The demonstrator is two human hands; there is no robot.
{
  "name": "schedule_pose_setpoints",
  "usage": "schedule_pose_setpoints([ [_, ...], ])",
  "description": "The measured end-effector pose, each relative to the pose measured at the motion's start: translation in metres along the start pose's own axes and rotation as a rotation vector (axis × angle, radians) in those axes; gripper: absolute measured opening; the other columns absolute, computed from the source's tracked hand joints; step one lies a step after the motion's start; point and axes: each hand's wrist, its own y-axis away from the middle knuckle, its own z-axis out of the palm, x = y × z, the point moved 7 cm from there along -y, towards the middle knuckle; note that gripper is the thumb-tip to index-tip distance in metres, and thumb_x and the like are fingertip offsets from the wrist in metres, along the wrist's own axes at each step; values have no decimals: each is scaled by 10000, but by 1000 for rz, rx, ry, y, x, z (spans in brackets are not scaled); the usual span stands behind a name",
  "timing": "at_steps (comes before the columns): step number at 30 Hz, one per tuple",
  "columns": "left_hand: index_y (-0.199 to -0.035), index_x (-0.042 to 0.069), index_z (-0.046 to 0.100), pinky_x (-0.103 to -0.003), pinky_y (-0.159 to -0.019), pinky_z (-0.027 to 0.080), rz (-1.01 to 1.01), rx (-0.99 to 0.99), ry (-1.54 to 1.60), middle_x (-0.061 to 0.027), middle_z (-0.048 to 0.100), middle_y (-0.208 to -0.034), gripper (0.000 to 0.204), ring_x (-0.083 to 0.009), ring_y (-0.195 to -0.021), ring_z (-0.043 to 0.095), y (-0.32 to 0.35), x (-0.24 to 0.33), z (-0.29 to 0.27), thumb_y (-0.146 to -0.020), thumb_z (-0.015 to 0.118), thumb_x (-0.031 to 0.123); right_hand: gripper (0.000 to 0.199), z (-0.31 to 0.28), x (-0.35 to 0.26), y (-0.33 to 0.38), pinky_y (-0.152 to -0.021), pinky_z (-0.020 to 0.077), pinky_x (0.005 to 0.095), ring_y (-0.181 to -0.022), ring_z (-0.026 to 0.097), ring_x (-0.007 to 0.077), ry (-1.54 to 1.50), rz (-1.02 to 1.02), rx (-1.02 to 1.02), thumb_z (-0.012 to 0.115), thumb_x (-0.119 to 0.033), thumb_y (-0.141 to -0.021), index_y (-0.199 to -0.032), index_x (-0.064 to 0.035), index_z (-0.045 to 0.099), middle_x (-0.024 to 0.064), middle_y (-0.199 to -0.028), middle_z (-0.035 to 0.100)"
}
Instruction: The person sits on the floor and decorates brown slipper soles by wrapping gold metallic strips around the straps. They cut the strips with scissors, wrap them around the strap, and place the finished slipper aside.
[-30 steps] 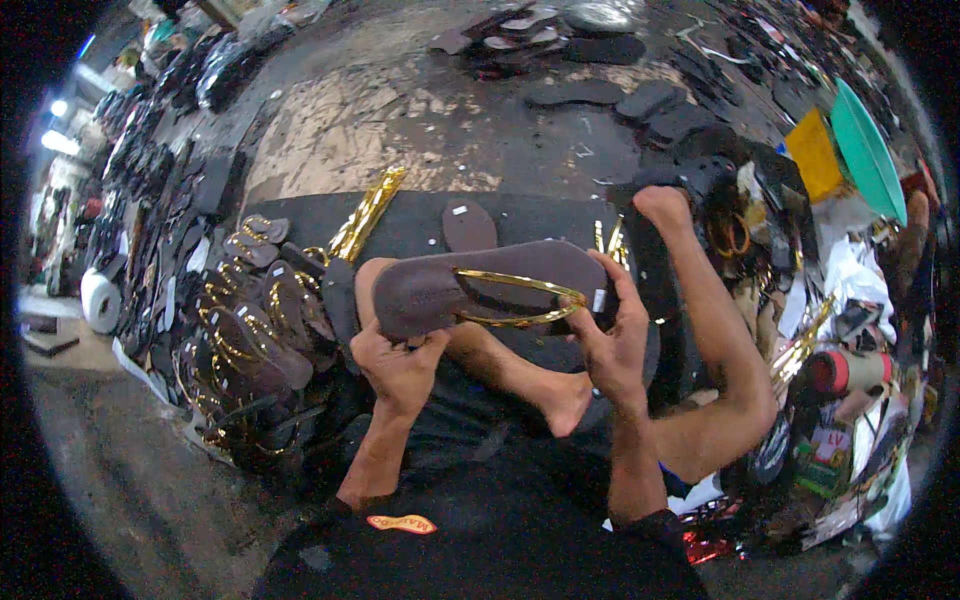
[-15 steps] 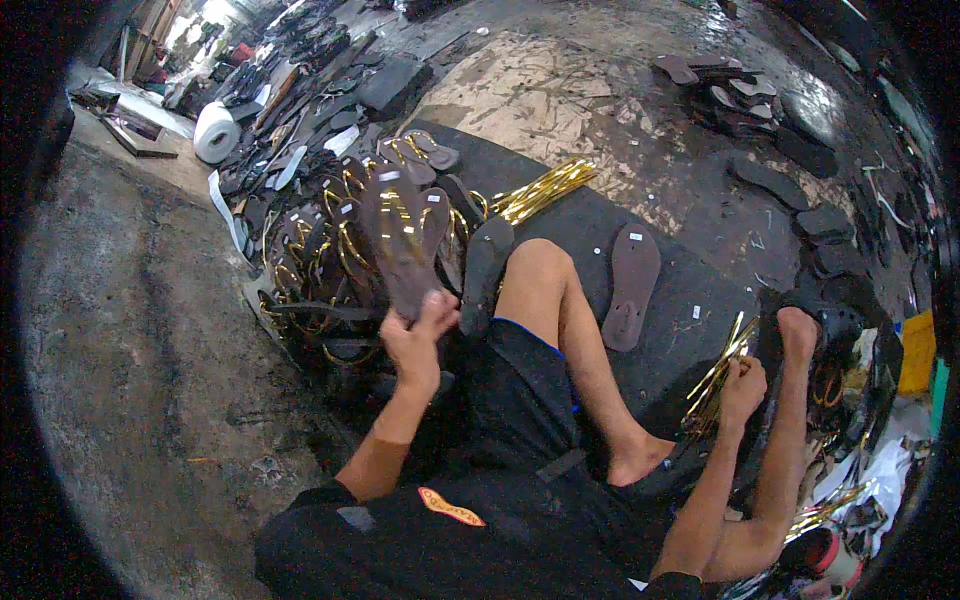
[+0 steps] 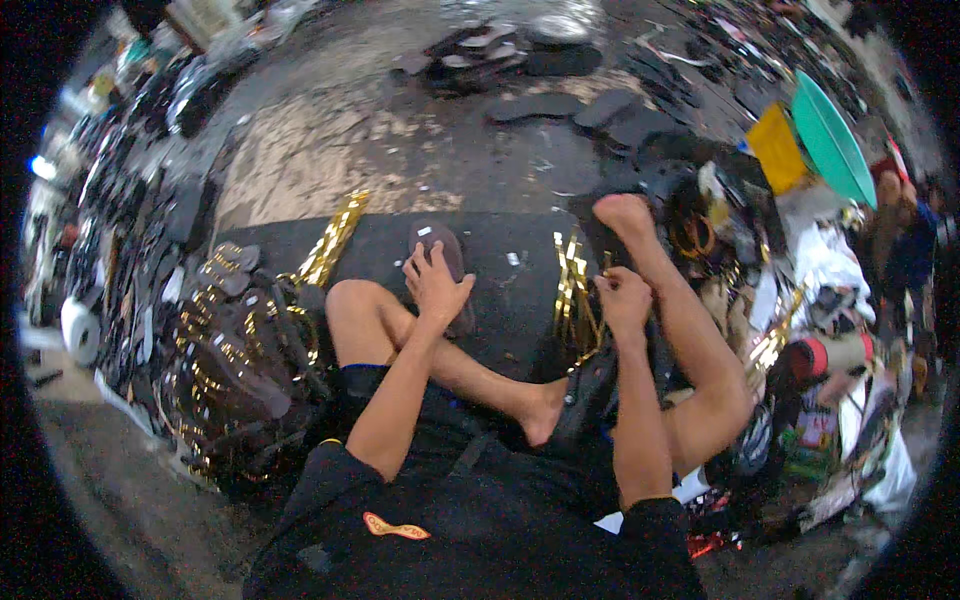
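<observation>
A brown sandal sole (image 3: 447,243) with a small white label lies on the black mat (image 3: 505,300) in front of me. My left hand (image 3: 437,288) is over it, fingers spread across its upper face and nothing lifted. Close to my raised foot, my right hand (image 3: 626,303) is closed, thumb and fingertips pinching a thin gold strap (image 3: 606,260). Beside that hand, more shiny gold straps (image 3: 570,290) lie loosely bunched. A heap of brown sandals with gold straps (image 3: 225,345) rests to my left.
A bundle of gold strips (image 3: 338,238) lies beyond my left knee. Dark soles (image 3: 540,107) are scattered at the far side. On the right stand a teal basin (image 3: 833,140), a yellow container (image 3: 777,150) and white plastic bags (image 3: 830,260). A white roll (image 3: 80,330) sits far left.
My left hand has released the sandal it held above the left heap and moved right onto the sole on the mat. The view has turned right. My right hand stays beside the gold straps.
</observation>
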Motion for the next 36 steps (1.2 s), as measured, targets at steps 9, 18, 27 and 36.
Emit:
schedule_pose_setpoints([
  [9, -1563, 95, 499, -564, -1219, 317, 403, -123, -20, -196, 346, -1644, 883, -477, -1427, 315, 47, 46, 26, -819, 876, 383, 302, 21, -9, 5, -883, 589, 504, -947, 751, 414, 107, 134, -54, 736, -273, -899, -1063, -23, 773, 202, -992, 784],
  [18, -1472, 137, 594, -549, -1229, 315, 410, -125, 178, -153, 375, -1642, 712, -440, -1457, 303, 39, 37, 29, -828, 875, 255, 241, 33, -14, 10, -887, 590, 498, -942, 753, 405, 140, 101, -122, 772, -249, -863, -992, -47, 789, 193, -973, 785],
  [27, -1324, 78, 697, -427, -1056, 498, 212, -65, 512, -154, 654, -1351, 454, -301, -1230, 621, 25, 44, -10, -884, 807, 107, 288, -28, -41, 8, -835, 588, 359, -876, 771, 209, -330, 34, -38, 845, -230, -846, -1038, -19, 802, 123, -958, 805],
  [36, -1138, 2, 778, -274, -852, 574, 280, -356, 1090, -55, 775, -1051, 183, -104, -933, 698, 49, 186, -123, -963, 767, 53, 208, -95, -151, 57, -819, 600, 305, -893, 755, 145, -654, -123, -138, 842, -89, -895, -1082, -19, 787, 86, -976, 813],
])
